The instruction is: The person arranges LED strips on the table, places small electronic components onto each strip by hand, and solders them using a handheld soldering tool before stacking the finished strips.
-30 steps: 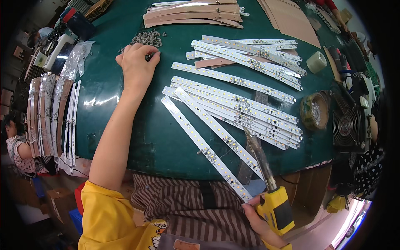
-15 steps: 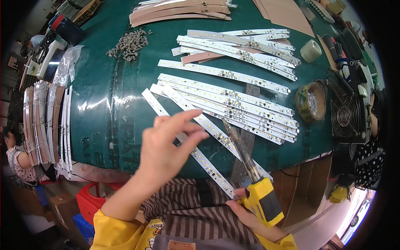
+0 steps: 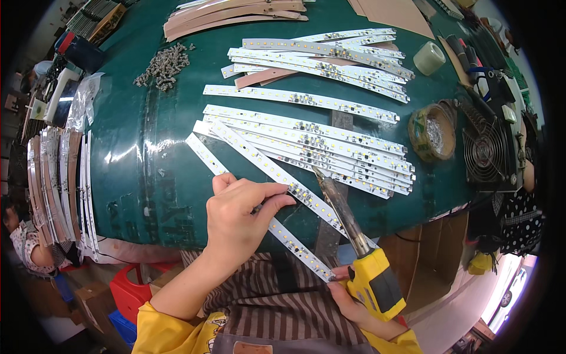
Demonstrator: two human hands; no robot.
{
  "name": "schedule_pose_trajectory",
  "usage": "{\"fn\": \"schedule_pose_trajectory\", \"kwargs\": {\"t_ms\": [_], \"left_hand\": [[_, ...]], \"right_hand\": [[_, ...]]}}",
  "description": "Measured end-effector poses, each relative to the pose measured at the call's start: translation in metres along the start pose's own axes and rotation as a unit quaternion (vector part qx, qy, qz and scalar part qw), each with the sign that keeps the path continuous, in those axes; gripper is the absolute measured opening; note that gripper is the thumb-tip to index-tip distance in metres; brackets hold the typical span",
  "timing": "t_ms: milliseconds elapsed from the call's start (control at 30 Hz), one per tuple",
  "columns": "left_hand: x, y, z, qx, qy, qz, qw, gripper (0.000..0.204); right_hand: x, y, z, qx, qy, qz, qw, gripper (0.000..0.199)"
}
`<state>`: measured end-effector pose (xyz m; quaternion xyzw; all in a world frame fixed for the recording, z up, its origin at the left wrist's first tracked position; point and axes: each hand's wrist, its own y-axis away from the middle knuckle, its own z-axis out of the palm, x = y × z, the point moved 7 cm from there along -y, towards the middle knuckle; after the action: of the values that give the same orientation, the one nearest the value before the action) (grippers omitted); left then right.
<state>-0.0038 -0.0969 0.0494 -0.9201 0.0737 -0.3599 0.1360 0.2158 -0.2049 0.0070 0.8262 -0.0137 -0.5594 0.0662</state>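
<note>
Yellow screwdriver [image 3: 370, 277] gripped in right hand [image 3: 354, 301]; left hand [image 3: 239, 215] pinches a white LED strip [image 3: 259, 209].

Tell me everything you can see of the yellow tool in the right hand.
The soldering iron has a chunky yellow handle with a black grip section and a long, dark, discoloured metal shaft. The right hand grips the handle from below, at the table's near edge. The shaft slants up and to the left, its tip ending over the fanned white LED strips. Whether the tip touches a strip cannot be told.
</note>
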Motion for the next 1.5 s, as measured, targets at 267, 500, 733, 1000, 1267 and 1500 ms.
{"fn": "schedule_pose_trajectory", "kwargs": {"t_ms": [267,500,733,1000,1267,1500], "left_hand": [[0.007,0.001,-0.003,0.046,-0.015,0.046,0.998,0.015],[0.016,0.002,-0.002,0.027,-0.090,0.138,0.986,0.019],[0.013,0.005,-0.002,0.053,-0.077,0.102,0.990,0.020],[-0.001,0.006,-0.004,0.056,-0.004,0.031,0.998,0.015],[-0.005,0.006,-0.003,0.054,0.015,0.018,0.998,0.013],[-0.005,0.007,-0.002,0.046,0.014,0.023,0.999,0.012]], "right_hand": [[0.002,0.002,0.003,-0.007,0.034,-0.027,0.999,0.025],[0.011,0.007,-0.001,0.001,-0.006,0.025,1.000,0.019],[0.018,0.018,-0.019,0.003,0.090,-0.019,0.996,0.027],[-0.010,-0.001,-0.017,-0.008,0.075,-0.078,0.994,0.029],[-0.028,-0.008,-0.016,-0.011,0.150,-0.144,0.978,0.027],[-0.038,-0.009,-0.013,-0.016,0.145,-0.170,0.975,0.016]]}}
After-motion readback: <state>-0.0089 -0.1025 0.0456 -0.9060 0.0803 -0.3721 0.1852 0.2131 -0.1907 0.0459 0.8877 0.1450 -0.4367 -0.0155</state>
